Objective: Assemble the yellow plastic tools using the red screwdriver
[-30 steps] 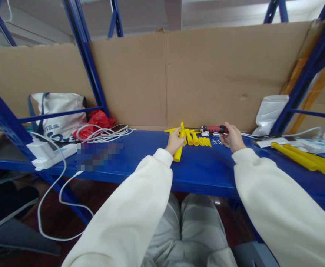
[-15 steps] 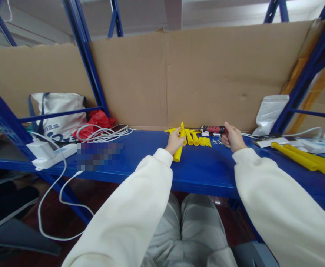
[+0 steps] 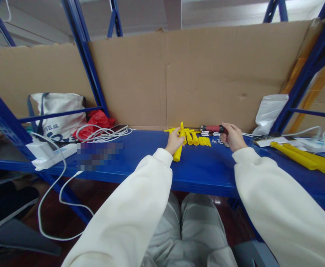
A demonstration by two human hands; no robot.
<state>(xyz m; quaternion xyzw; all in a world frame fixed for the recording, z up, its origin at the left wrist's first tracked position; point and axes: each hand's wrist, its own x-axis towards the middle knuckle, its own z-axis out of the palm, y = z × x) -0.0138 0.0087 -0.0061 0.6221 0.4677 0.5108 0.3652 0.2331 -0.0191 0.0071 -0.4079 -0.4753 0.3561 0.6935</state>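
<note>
My left hand [image 3: 174, 140] is closed around a yellow plastic tube piece [image 3: 178, 153], which lies slanted on the blue tabletop [image 3: 148, 155]. In my right hand [image 3: 233, 137] is the end of a screwdriver [image 3: 212, 128] with a red and black handle. The screwdriver lies level, its thin shaft pointing left at the upper part of the yellow piece; whether the tip touches it I cannot tell. Between the hands sit more yellow tube pieces [image 3: 195, 139] and a row of small yellow parts [image 3: 205, 141]. Tiny white bits [image 3: 216, 141] are scattered beside my right hand.
Long yellow tubes [image 3: 304, 157] lie at the right by a white power strip [image 3: 315, 144]. A white pouch [image 3: 270, 113] leans at the back. Leftward are coiled white cable [image 3: 103, 134], a red bag [image 3: 99, 120], a cloth bag [image 3: 59, 115] and another power strip [image 3: 55, 157]. Cardboard [image 3: 206, 78] stands behind.
The fingers of my right hand have shifted slightly at the end of the screwdriver handle, and the handle looks turned. My left hand and the yellow piece stay in place.
</note>
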